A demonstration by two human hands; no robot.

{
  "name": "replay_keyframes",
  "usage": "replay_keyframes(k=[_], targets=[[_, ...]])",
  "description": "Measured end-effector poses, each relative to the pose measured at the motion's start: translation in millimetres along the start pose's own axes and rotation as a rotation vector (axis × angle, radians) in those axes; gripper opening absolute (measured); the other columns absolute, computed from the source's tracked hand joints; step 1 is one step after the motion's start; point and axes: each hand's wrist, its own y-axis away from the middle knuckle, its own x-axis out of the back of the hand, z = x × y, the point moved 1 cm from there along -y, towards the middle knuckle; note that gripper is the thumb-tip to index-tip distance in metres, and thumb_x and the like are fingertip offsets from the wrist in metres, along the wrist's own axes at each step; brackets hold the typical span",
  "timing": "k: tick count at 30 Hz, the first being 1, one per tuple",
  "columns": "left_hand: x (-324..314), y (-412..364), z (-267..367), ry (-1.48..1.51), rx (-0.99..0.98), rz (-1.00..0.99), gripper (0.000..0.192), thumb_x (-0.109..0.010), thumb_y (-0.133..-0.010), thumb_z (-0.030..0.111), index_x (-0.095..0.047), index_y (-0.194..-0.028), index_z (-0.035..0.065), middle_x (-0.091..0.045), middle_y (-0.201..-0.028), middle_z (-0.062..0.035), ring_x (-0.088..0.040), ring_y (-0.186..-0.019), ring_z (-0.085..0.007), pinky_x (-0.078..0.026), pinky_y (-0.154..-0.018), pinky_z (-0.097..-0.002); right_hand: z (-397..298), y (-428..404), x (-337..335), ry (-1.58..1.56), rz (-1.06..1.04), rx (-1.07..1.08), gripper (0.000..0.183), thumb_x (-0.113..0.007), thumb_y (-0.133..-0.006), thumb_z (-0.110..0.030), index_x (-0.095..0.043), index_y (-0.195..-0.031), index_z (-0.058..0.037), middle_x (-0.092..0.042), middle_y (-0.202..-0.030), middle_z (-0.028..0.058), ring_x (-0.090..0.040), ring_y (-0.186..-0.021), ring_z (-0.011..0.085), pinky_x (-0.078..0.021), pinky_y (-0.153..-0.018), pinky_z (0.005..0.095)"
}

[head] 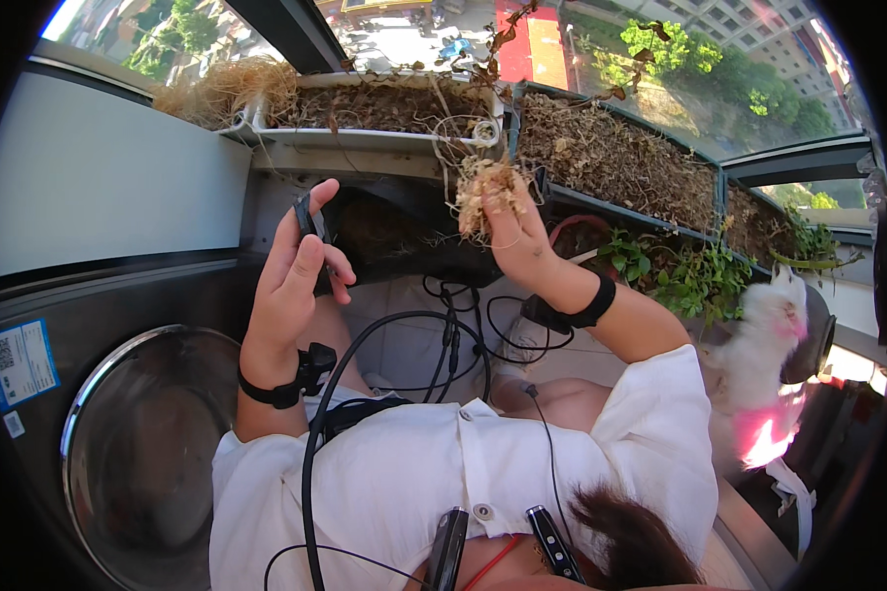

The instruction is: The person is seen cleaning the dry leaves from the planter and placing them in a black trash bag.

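Observation:
My left hand (296, 273) grips the edge of a black plastic bag (406, 229), which hangs with its mouth spread and some dry plant matter inside. A clump of dried roots and stems (488, 196) is in my right hand (514, 236), above the right side of the bag and just in front of the planters. Behind the bag stands a white planter box (377, 137) of soil with withered stems. To its right, a dark green planter (621, 159) holds soil covered in dry plant bits.
A front-loading washing machine's round door (148, 458) is at the left. Black cables (451, 332) loop over the tiled floor below the bag. Leafy green plants (680, 277) grow at the right, beside a white cat (761, 354). Tangled dry straw (229, 89) lies by the window.

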Motion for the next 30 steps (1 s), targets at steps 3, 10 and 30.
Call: replay_keyframes(k=[3, 10, 30], targets=[[-0.5, 4.5, 5.8, 0.060, 0.002, -0.029, 0.058, -0.040, -0.098, 0.040, -0.033, -0.137, -0.0029, -0.034, -0.144, -0.0152, -0.059, -0.070, -0.0123, -0.046, -0.049, -0.0208, 41.9, -7.2, -33.0, 0.568, -0.488, 0.443, 0.028, -0.052, -0.090, -0.013, -0.048, -0.113, 0.0015, -0.059, -0.091, 0.0152, -0.058, -0.078, 0.0343, -0.0479, -0.076, 0.0429], [17.8, 11.4, 1.6, 0.019, -0.032, 0.041, 0.054, -0.039, -0.100, 0.035, -0.031, -0.137, -0.0036, -0.036, -0.143, -0.0119, -0.058, -0.072, -0.0110, -0.047, -0.053, -0.0218, 79.5, -16.5, -21.1, 1.484, -1.137, -0.501, 0.044, -0.063, -0.076, -0.008, -0.057, -0.120, -0.0063, -0.066, -0.100, 0.0184, -0.064, -0.095, 0.0325, -0.0524, -0.072, 0.0439], [6.8, 7.3, 4.0, -0.118, 0.018, -0.008, 0.049, -0.040, -0.100, 0.029, -0.034, -0.137, -0.0018, -0.040, -0.141, -0.0142, -0.058, -0.072, -0.0093, -0.046, -0.057, -0.0203, 53.5, -118.6, 0.2, 1.700, -0.193, 0.092, 0.029, -0.068, -0.078, -0.027, -0.061, -0.093, -0.0028, -0.059, -0.093, 0.0116, -0.059, -0.092, 0.0279, -0.0496, -0.077, 0.0378]])
